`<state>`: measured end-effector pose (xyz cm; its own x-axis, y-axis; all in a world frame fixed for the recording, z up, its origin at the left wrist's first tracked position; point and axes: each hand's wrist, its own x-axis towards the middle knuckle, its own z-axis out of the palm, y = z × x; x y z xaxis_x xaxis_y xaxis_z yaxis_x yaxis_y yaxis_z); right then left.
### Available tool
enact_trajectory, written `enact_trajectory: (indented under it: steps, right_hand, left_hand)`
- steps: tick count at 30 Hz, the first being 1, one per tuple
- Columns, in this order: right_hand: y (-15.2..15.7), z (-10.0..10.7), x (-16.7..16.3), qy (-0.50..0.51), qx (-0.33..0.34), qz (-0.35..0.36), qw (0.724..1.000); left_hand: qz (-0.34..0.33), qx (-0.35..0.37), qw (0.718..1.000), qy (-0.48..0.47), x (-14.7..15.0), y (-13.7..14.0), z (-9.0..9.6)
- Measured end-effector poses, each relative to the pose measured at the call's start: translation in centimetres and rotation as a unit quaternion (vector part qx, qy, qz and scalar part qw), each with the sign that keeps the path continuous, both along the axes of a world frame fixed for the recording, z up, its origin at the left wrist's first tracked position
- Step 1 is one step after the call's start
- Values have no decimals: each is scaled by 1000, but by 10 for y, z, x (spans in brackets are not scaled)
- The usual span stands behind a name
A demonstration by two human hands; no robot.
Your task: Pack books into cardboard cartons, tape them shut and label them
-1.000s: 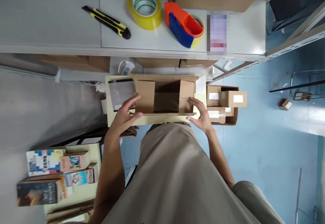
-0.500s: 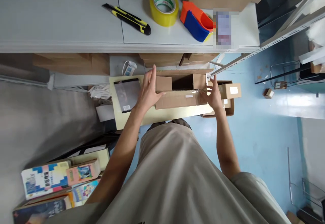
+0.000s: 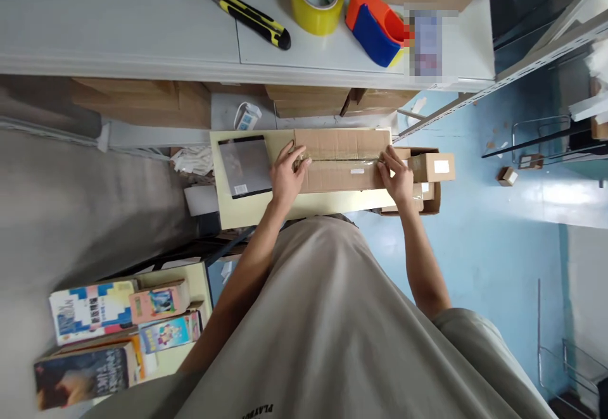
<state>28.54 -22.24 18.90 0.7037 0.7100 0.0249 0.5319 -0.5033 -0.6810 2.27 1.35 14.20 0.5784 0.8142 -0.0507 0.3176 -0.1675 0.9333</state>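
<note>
A long cardboard box point(image 3: 342, 178) lies on the pale yellow tabletop point(image 3: 251, 213), its two long flaps folded down and meeting along a dark middle seam. Clear tape shows near both ends of the seam. My left hand point(image 3: 287, 175) grips the box's left end, fingers bent over the corner by the seam. At the other end my right hand point(image 3: 396, 177) holds the box with curled fingers and thumb near the seam. A dark-edged clear plastic sleeve point(image 3: 244, 167) with a small barcode label lies left of my left hand.
On the shelf ahead are a utility knife point(image 3: 249, 19), a yellow tape roll point(image 3: 320, 20) and an orange-blue tape dispenser point(image 3: 375, 36). An open carton of smaller boxes point(image 3: 432, 199) stands at right. Several books point(image 3: 95, 311) lie lower left.
The box's raised far flap and end flaps are folded down, so the opening is covered. Both hands have moved from spread beside the box to curled over its ends.
</note>
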Motion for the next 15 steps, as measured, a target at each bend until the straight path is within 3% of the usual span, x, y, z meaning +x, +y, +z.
enact_trajectory:
  steps: [5,10,13,15]
  right_hand:
    - [0,-10,1,-14,26,-12,999]
    - [-3,-32,7,57,90,-74,991]
    - [-10,-50,15,148,102,-112,977]
    - [-15,-58,24,206,81,-73,972]
  left_hand:
    - [68,-15,997,-33,3,-9,-5]
    - [89,-34,995,-36,-3,-14,-9]
    - [120,-96,988,-33,-4,-16,-22]
    - [133,-170,976,-33,-6,-15,-31]
